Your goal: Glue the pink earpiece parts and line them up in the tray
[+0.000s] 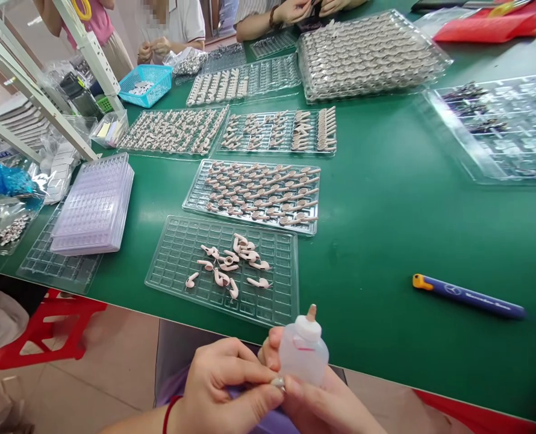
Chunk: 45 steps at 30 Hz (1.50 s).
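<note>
My left hand (225, 386) and my right hand (326, 407) meet below the table's front edge and pinch a tiny pale part (277, 381) between their fingertips. My right hand also holds a small translucent squeeze bottle (303, 352) with a white cap and tan nozzle, standing upright. Just beyond them on the green table (385, 241) lies a clear grid tray (182, 253) with several loose pink hook-shaped parts (234, 262) in its middle.
Further back lie several trays of pink parts (261, 193), a stack of purple trays (94, 208), a tall stack of filled trays (367, 54) and a blue basket (146, 84). A blue pen-like tool (469, 296) lies right. Other people's hands work at the far edge.
</note>
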Tool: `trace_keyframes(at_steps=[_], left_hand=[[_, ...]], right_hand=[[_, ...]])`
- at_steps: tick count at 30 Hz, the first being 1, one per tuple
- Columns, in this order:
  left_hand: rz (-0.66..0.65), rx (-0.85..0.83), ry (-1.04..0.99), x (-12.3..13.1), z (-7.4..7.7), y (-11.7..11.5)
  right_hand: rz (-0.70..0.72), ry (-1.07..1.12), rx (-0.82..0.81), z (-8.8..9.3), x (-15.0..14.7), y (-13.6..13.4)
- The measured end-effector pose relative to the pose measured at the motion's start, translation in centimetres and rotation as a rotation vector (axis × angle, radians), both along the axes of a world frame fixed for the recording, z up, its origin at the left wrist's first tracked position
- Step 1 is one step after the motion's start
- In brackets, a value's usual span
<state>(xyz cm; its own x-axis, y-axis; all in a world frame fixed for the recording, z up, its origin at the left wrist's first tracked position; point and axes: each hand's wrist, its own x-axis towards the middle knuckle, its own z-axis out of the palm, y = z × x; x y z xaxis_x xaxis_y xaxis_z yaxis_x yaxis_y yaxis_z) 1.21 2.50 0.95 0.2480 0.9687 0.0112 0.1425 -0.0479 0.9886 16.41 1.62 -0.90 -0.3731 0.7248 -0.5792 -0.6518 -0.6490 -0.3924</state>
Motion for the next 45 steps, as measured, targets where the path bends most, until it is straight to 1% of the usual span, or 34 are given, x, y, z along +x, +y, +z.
trace_keyframes(at_steps=[5, 8, 11, 14, 17, 19, 21, 22, 24, 25, 28, 31, 33, 35, 38, 41, 45], left_hand=[[-0.041, 0.421, 0.193, -0.1, 0.3, 0.3], [-0.042, 0.564, 0.31, -0.1, 0.4, 0.5], [-0.041, 0.656, 0.378, -0.2, 0.3, 0.6], [-0.046, 0.711, 0.401, -0.1, 0.1, 0.5], [-0.04, 0.71, 0.389, 0.0, 0.2, 0.6], [-0.053, 0.659, 0.36, -0.2, 0.5, 1.4], [-0.046, 0.601, 0.332, -0.6, 0.8, 3.2], [-0.022, 0.577, 0.322, -1.1, 1.0, 4.5], [0.058, 0.558, 0.318, -2.2, 1.1, 8.0], [0.109, 0.535, 0.332, -2.9, 1.0, 10.0], [0.215, 0.457, 0.469, -5.0, 0.6, 16.4], [0.222, 0.455, 0.55, -6.6, 0.0, 21.9], [0.2, 0.461, 0.603, -7.0, -0.3, 24.6], [0.162, 0.462, 0.651, -7.1, -0.5, 26.5], [0.086, 0.45, 0.71, -6.8, -0.7, 28.2], [0.027, 0.432, 0.753, -6.5, -0.8, 29.1], [0.001, 0.413, 0.784, -6.4, -0.7, 29.6]], right_hand=[[-0.033, 0.04, 0.041, -0.3, 0.2, 0.2], [-0.082, 0.039, 0.041, -0.4, 0.2, 0.4], [-0.116, 0.043, 0.039, -0.4, 0.2, 0.6], [-0.117, 0.04, 0.053, -0.2, 0.1, 0.7], [-0.117, -0.006, 0.068, 0.2, 0.1, 0.8], [-0.133, -0.07, 0.093, 0.2, 0.6, 1.1], [-0.166, -0.176, 0.162, -0.5, 1.6, 1.6], [-0.193, -0.245, 0.213, -1.0, 2.3, 1.9], [-0.24, -0.421, 0.343, -2.4, 3.9, 2.7], [-0.288, -0.526, 0.377, -3.2, 4.6, 3.0], [-0.354, -0.749, 0.394, -5.1, 5.9, 3.8], [-0.362, -0.844, 0.399, -6.3, 6.1, 3.9], [-0.368, -0.863, 0.41, -6.6, 6.0, 3.8], [-0.369, -0.873, 0.417, -6.7, 6.0, 3.7], [-0.355, -0.892, 0.411, -6.6, 6.1, 3.8], [-0.353, -0.903, 0.403, -6.3, 6.1, 4.0], [-0.359, -0.903, 0.408, -6.2, 6.1, 4.0]])
